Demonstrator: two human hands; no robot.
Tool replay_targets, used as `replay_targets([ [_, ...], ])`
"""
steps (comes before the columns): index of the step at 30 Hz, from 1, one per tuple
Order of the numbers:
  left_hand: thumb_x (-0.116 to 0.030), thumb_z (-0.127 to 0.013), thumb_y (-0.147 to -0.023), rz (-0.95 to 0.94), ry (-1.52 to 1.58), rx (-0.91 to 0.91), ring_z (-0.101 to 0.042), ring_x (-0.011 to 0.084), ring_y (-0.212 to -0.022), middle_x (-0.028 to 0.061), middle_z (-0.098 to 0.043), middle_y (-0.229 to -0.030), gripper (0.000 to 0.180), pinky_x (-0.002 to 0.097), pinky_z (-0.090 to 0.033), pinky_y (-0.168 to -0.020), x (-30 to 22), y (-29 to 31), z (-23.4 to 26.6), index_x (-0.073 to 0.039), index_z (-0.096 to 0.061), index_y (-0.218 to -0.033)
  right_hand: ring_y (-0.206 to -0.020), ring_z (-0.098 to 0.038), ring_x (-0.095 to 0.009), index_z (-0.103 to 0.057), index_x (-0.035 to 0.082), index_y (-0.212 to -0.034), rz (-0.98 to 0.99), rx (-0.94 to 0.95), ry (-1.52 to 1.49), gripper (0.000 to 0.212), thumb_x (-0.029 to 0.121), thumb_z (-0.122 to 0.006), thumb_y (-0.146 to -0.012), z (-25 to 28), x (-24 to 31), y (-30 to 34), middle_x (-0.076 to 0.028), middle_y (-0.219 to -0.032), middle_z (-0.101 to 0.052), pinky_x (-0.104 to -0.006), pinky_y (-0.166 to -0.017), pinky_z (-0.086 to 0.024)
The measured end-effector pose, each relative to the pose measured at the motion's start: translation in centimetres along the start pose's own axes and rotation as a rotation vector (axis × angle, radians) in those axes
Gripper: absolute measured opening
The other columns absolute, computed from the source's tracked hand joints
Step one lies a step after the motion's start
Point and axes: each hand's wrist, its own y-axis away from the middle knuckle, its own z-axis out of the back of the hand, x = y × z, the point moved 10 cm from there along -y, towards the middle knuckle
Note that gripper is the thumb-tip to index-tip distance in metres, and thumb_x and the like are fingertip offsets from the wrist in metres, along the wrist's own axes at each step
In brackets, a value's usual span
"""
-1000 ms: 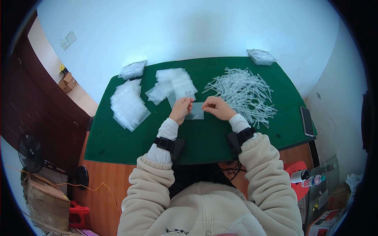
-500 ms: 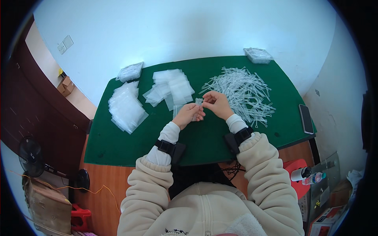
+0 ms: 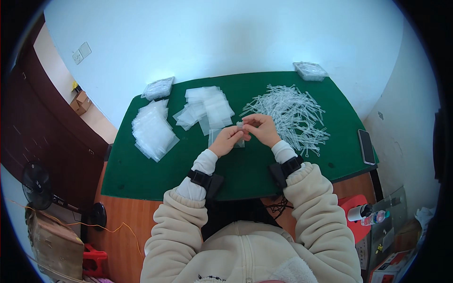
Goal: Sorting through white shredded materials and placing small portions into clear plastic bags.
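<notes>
My left hand is closed around a small bundle of clear plastic sticks, whose top ends poke up between my fingers. Curled over from the right, my right hand pinches at that same bundle, and its fingertips meet those of the left. A clear zip bag lies flat on the table beneath my hands, partly covered by them. To the right spreads a large loose heap of clear sticks with ring ends. Beyond my left hand is a loose pile of clear zip bags.
A fanned stack of filled-looking clear bags is on the green table at left. Clear packs stand at the back left and back right. A phone lies near the right edge. A fan stands at left.
Both hands have come closer together, with the left turned more over the bundle, so less of the sticks shows. The view has shifted slightly.
</notes>
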Motion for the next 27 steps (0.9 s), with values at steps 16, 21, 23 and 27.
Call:
replay_targets([
  [16, -0.016, -0.048, -0.089, -0.012, -0.277, 0.019, -0.056, 0.0108, -0.083, 0.0046, -0.062, -0.086, 0.021, 0.0247, -0.043, -0.077, 0.3, 0.0, 0.2, 0.0, -0.06, -0.095, -0.055, -0.06, -0.011, -0.062, -0.003, -0.075, -0.094, 0.165, 0.006, 0.01, 0.004, -0.065, -0.068, -1.1, -1.4, 0.0, -0.007, -0.064, -0.062, -0.0205, -0.053, -0.047],
  [21, -0.019, -0.048, -0.089, 0.001, -0.383, 0.049, -0.055, 0.0107, -0.082, 0.0045, -0.062, -0.086, 0.022, 0.0241, -0.043, -0.076, 1.0, -0.3, 0.3, 0.0, -0.06, -0.093, -0.055, -0.06, -0.011, -0.063, -0.004, -0.076, -0.172, 0.199, -0.069, 0.013, 0.006, -0.067, -0.068, -1.4, -1.9, 0.1, -0.008, -0.065, -0.062, -0.0201, -0.053, -0.047],
  [23, -0.019, -0.048, -0.09, -0.003, -0.36, 0.049, -0.055, 0.0109, -0.081, 0.0043, -0.062, -0.085, 0.023, 0.0238, -0.042, -0.075, 1.1, -0.3, 0.4, 0.0, -0.06, -0.093, -0.056, -0.06, -0.011, -0.063, -0.004, -0.076, -0.198, 0.198, -0.053, 0.014, 0.006, -0.067, -0.068, -1.5, -1.8, 0.2, -0.008, -0.065, -0.063, -0.02, -0.053, -0.047],
  [27, -0.02, -0.048, -0.09, -0.011, -0.321, 0.065, -0.055, 0.0108, -0.08, 0.0042, -0.062, -0.084, 0.024, 0.0235, -0.042, -0.075, 1.2, -0.4, 0.0, 0.0, -0.061, -0.093, -0.056, -0.06, -0.011, -0.063, -0.004, -0.077, -0.244, 0.19, -0.044, 0.014, 0.007, -0.068, -0.07, -1.4, -2.2, 0.4, -0.008, -0.066, -0.063, -0.0198, -0.053, -0.048],
])
